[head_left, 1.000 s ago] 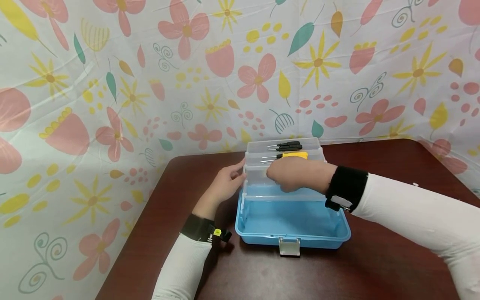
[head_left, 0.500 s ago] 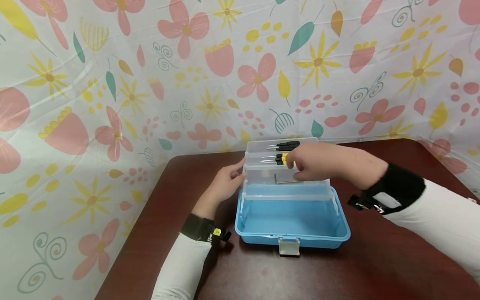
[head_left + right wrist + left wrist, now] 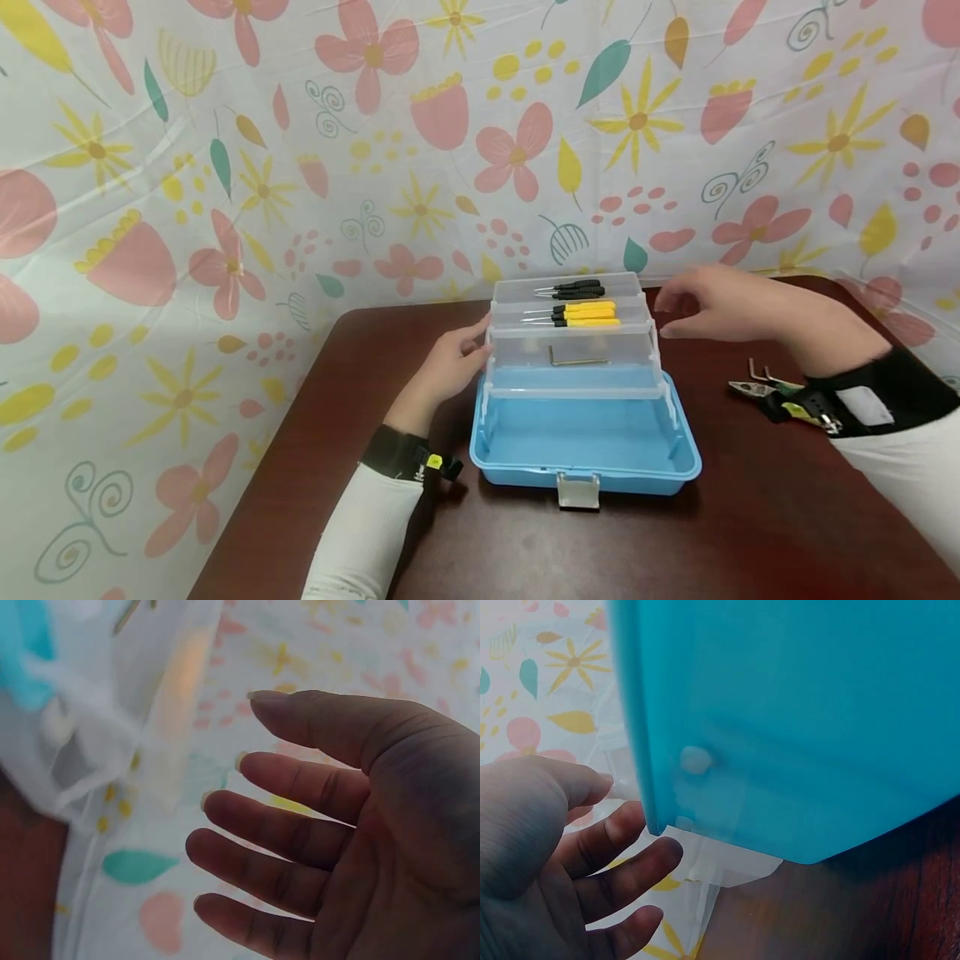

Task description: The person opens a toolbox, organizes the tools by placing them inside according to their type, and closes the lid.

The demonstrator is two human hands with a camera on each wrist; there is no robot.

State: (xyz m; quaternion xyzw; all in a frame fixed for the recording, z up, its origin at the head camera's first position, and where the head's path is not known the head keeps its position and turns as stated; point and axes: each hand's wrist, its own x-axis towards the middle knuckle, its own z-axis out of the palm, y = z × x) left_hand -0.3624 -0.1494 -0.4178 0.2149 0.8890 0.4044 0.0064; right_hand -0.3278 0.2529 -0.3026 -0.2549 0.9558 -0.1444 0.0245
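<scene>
A blue toolbox (image 3: pixel 585 479) stands on the table with its clear stepped trays (image 3: pixel 566 392) raised. An L-shaped hex key (image 3: pixel 577 362) lies in the lowest tray. Above it, screwdrivers with yellow handles (image 3: pixel 588 314) fill the middle tray, and screwdrivers with black handles (image 3: pixel 577 290) lie in the top one. My left hand (image 3: pixel 447 367) rests its loosely bent fingers against the trays' left side; the left wrist view has fingertips (image 3: pixel 669 849) right at the blue wall's edge. To the right of the trays, my right hand (image 3: pixel 731 308) hangs in the air, holding nothing.
Pliers (image 3: pixel 750 388) and L-shaped hex keys (image 3: pixel 752 369) lie on the dark table (image 3: pixel 750 533) to the right, partly hidden by my right wrist. The box's front latch (image 3: pixel 578 493) hangs down. A flowered cloth (image 3: pixel 450 167) stands behind the table.
My right hand has moved off the lowest tray and away to the right, uncovering the hex key in that tray and the tools on the table. The left hand stays in place.
</scene>
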